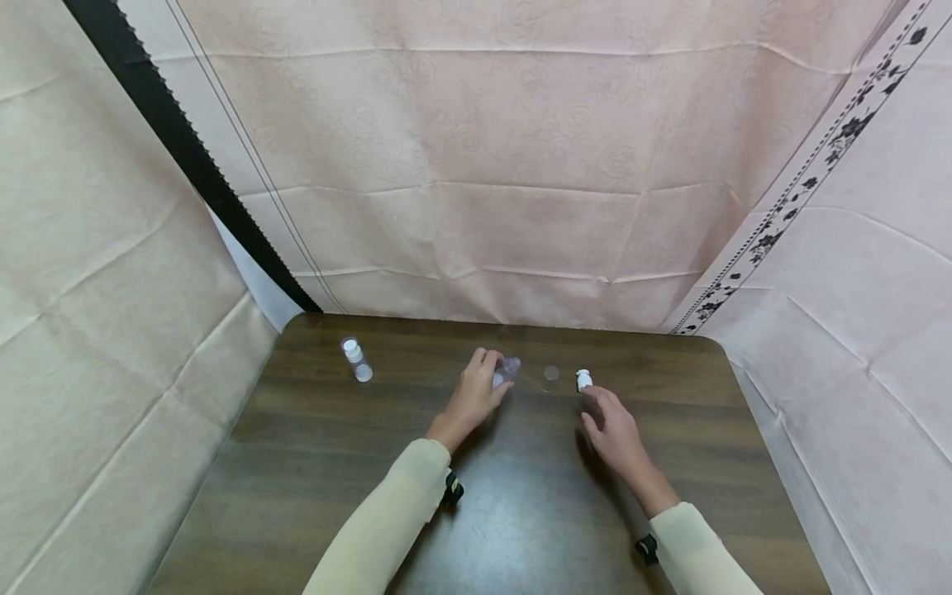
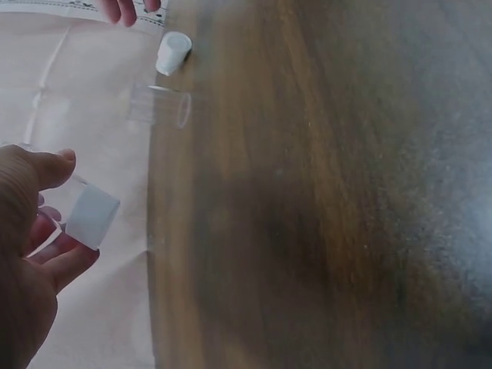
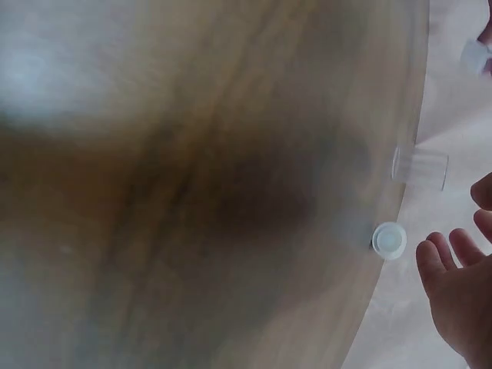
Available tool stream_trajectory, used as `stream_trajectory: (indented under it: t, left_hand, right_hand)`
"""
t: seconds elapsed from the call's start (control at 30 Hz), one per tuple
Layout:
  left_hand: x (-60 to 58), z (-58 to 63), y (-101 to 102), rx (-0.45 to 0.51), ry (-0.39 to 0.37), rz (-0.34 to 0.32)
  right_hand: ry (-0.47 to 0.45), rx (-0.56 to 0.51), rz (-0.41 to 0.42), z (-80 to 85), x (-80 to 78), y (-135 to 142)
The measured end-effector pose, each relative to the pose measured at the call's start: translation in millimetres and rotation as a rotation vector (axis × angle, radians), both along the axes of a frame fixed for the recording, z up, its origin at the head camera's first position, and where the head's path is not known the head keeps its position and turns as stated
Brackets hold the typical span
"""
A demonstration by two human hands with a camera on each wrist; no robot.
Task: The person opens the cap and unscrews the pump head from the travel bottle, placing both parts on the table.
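My left hand (image 1: 468, 398) pinches a small clear plastic bottle (image 1: 508, 371) between thumb and fingers, over the far part of the table. A white patch shows on this bottle (image 2: 93, 216) in the left wrist view. Right of it stands a clear, cup-like cylinder (image 1: 550, 377), apart from both hands. A white cap-like piece (image 1: 583, 379), round with a ringed face (image 3: 390, 241) in the right wrist view, is on the table farther right. Just beside it is my right hand (image 1: 616, 434), fingers loosely bent and holding nothing.
A second small clear bottle with a white top (image 1: 357, 360) is at the table's far left. The brown wooden table (image 1: 535, 504) has rounded far corners. Pale cloth (image 1: 476, 231) hangs behind it and on both sides. Dark bands circle both wrists.
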State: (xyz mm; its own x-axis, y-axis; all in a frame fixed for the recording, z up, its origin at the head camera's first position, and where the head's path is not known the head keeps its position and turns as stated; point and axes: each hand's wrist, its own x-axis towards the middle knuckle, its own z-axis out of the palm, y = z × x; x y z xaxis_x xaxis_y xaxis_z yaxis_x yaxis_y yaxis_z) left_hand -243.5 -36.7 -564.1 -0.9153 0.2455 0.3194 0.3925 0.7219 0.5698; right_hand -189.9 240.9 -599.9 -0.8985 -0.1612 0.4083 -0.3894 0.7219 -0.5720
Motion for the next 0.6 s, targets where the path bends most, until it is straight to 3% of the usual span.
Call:
stream_trajectory:
  t: [0.33, 0.6]
  left_hand:
    - [-21.1, -13.0, 7, 0.088, -0.026, 0.092]
    - [-29.3, -19.3, 16, 0.164, -0.083, 0.102]
  right_hand:
    - [-0.047, 0.05, 0.1, -3.0, 21.0, -8]
    - [-0.138, 0.079, 0.176, -7.7, 33.9, -18]
